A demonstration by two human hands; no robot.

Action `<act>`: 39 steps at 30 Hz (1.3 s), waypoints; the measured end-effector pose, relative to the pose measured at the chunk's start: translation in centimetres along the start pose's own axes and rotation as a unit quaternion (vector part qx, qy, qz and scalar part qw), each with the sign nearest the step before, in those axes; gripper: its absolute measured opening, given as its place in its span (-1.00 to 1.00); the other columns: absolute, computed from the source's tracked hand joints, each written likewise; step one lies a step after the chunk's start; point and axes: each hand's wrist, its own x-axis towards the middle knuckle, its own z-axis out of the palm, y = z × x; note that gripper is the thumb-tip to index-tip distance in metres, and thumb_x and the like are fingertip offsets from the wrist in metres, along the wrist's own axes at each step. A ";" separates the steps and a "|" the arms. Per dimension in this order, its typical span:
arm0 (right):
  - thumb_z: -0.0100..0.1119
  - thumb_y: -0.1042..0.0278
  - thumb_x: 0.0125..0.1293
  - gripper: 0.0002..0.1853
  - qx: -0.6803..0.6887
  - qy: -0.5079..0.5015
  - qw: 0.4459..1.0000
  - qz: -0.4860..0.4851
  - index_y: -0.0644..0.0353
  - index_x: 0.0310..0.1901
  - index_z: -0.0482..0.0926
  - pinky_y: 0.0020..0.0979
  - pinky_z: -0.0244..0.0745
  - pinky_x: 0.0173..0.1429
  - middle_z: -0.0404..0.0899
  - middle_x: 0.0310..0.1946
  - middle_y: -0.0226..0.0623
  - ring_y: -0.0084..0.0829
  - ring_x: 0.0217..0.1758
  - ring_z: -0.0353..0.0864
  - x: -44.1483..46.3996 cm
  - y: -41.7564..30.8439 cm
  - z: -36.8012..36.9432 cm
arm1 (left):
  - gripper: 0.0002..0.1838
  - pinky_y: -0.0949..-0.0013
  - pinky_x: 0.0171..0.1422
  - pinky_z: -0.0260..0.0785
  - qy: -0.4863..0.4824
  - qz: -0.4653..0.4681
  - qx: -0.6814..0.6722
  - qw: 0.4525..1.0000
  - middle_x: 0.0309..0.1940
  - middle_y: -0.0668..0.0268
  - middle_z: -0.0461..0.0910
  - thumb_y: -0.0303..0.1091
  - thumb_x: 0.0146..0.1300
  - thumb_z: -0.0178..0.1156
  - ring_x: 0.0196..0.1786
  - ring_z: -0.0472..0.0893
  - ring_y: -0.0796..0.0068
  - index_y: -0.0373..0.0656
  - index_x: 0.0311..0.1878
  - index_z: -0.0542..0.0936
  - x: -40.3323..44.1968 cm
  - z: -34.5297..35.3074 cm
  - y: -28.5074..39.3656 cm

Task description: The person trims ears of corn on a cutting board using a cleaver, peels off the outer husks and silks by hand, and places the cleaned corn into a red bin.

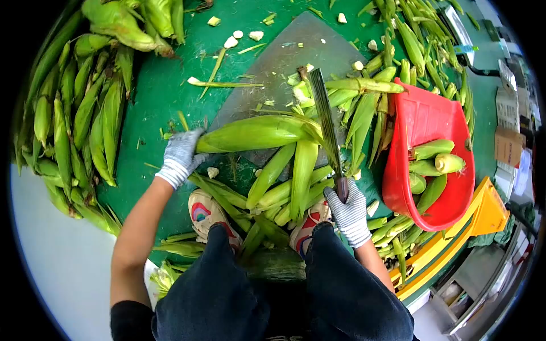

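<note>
My left hand [183, 152], in a grey-and-white glove, is closed on the tapered end of a green, husked corn ear [256, 133] lying sideways in front of me. In my gloved right hand [349, 211] is the dark handle of a large knife [325, 116]. Its long blade points away from me, upright in the view, beside the thick stalk end of that ear. Beneath lies a grey board [307, 40], partly covered by husks. Loose green husk leaves [304, 176] sit between the ear and my shoes.
A heap of unhusked corn [85, 113] is on the left, with more ears [122, 23] at the top left. At right, a red plastic basin [401, 176] holds several ears, beside a yellow frame [480, 213]. Cut stalk pieces [231, 42] and leaves are scattered over the green surface [153, 102].
</note>
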 end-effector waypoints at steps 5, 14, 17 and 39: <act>0.30 0.36 0.16 -0.76 0.029 0.005 0.999 0.026 0.30 -0.27 0.47 -0.40 0.35 -0.39 0.42 -0.58 -0.23 -0.48 -0.54 0.31 -1.6 -0.4 -1.6 | -0.50 0.32 -0.09 0.44 -0.053 -0.186 -0.326 0.925 -0.29 0.06 0.60 -0.07 0.23 0.23 -0.25 0.59 0.27 -0.28 0.07 0.46 -2.4 -3.3 3.2; 0.26 0.12 0.19 -0.63 0.002 -0.001 0.997 -0.082 0.33 -0.33 0.47 -0.29 0.41 -0.33 0.49 -0.54 -0.01 -0.20 -0.53 0.44 6.4 -0.5 3.6 | -0.39 0.38 -0.46 0.27 -0.089 -0.216 -0.296 0.926 -0.65 0.33 0.42 0.16 0.27 0.10 -0.56 0.37 0.54 -0.36 -0.26 0.59 0.5 -9.4 2.6; 0.27 0.10 0.17 -0.62 -0.004 -0.015 0.996 -0.092 0.31 -0.41 0.44 -0.24 0.37 -0.35 0.44 -0.60 0.00 -0.16 -0.56 0.41 9.4 1.0 5.0 | -0.37 0.38 -0.51 0.19 -0.085 -0.211 -0.287 0.930 -0.69 0.38 0.34 0.21 0.23 0.11 -0.59 0.30 0.57 -0.35 -0.36 0.57 1.8 -10.7 2.1; 0.28 0.21 0.13 -0.71 0.094 -0.081 0.992 0.025 0.29 -0.46 0.48 -0.39 0.25 -0.55 0.41 -0.65 -0.43 -0.55 -0.63 0.28 10.4 2.9 4.7 | -0.41 0.42 -0.52 0.30 -0.109 -0.343 -0.753 0.551 -0.47 0.32 0.60 0.21 0.33 -0.07 -0.55 0.48 0.52 -0.16 -0.01 0.59 -1.6 -1.6 0.6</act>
